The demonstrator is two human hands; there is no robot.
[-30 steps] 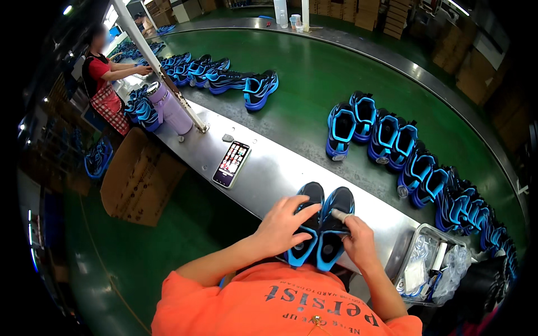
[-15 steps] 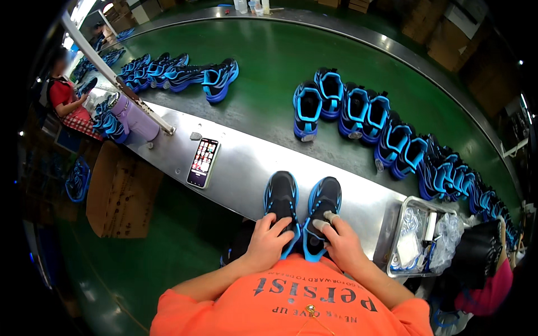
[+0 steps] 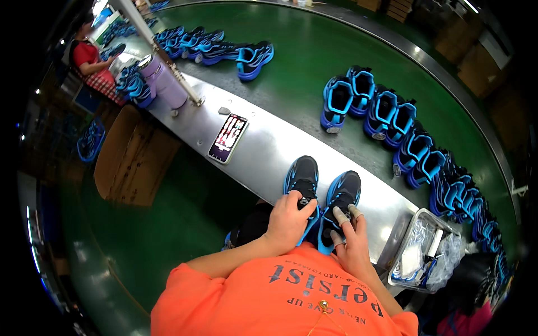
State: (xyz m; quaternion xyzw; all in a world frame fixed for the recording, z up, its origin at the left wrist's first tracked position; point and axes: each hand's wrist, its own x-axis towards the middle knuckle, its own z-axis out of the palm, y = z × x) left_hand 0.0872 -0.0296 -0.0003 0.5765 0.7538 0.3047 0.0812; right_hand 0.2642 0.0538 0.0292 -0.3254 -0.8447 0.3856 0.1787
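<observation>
Two black-and-blue sneakers stand side by side before me, toes pointing away over the metal ledge. My left hand [image 3: 287, 221] grips the left sneaker [image 3: 303, 171] at its tongue and collar, thumb and fingers closed there. On the right sneaker [image 3: 345, 188], my right hand [image 3: 354, 238] has its bent fingers over the tongue and opening, with the thumb at the collar. Pale covers sit on several fingertips of that hand. The sneakers' heels are close against my orange shirt and partly hidden by my hands.
A lit phone [image 3: 228, 138] lies on the metal ledge [image 3: 263, 140], left of the sneakers. Beyond it stands a purple bottle [image 3: 163, 84]. More sneakers [image 3: 338, 101] line the green belt [image 3: 302, 50]. A metal tray [image 3: 391, 280] holds small items at right. A co-worker [image 3: 92, 61] handles a shoe far left.
The view has shifted, so the ledge and belt sit higher and further right. My left fingers have closed in at the left sneaker's tongue; my right fingers have moved slightly on theirs.
</observation>
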